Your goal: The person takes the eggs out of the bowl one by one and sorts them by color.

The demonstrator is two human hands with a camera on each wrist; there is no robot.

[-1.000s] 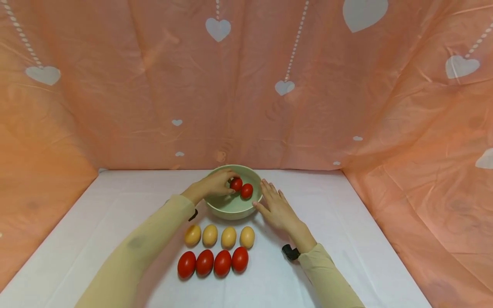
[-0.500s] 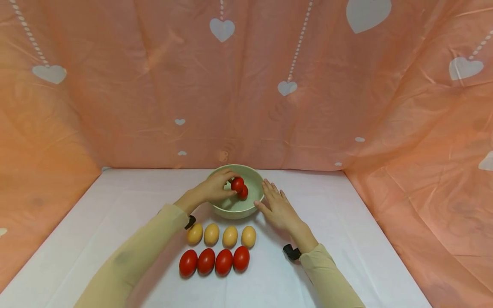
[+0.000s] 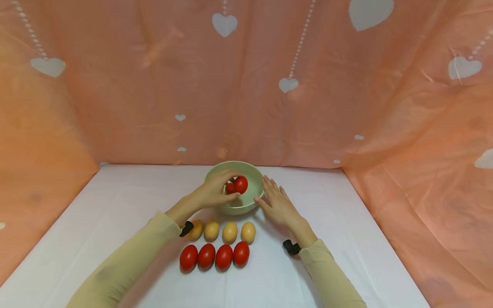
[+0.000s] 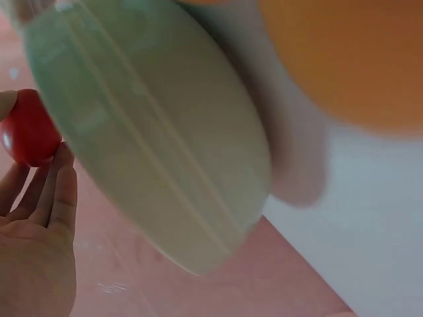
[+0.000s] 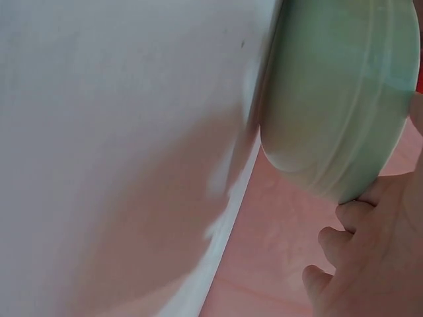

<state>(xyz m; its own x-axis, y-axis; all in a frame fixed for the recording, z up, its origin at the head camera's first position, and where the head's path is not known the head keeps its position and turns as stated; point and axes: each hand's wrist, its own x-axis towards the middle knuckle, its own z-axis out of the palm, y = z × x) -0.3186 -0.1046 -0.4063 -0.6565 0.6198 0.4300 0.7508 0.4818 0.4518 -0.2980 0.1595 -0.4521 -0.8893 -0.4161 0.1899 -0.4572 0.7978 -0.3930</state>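
Note:
My left hand (image 3: 215, 190) grips a glossy red egg (image 3: 241, 185) between thumb and fingers, over the pale green bowl (image 3: 239, 210). In the left wrist view this red egg (image 4: 30, 129) shows beyond the bowl's rim, with the fingers under it. Another red egg (image 3: 230, 188) lies lower in the bowl, partly hidden behind the held one and the fingers. With fingers extended, my right hand (image 3: 280, 208) rests against the bowl's right side. The right wrist view shows its fingertips at the rim of the bowl (image 5: 330, 112).
In front of the bowl is a row of several yellow eggs (image 3: 230, 232), the leftmost partly behind the left wrist camera (image 3: 186, 229). Nearer stands a row of several red eggs (image 3: 224, 257). A white cloth (image 3: 127, 201) covers the table; orange heart-printed sheets (image 3: 246, 107) enclose it.
My left hand has raised the red egg from inside the bowl and shifted it slightly right, over the other red egg. My right hand stays at the bowl's side.

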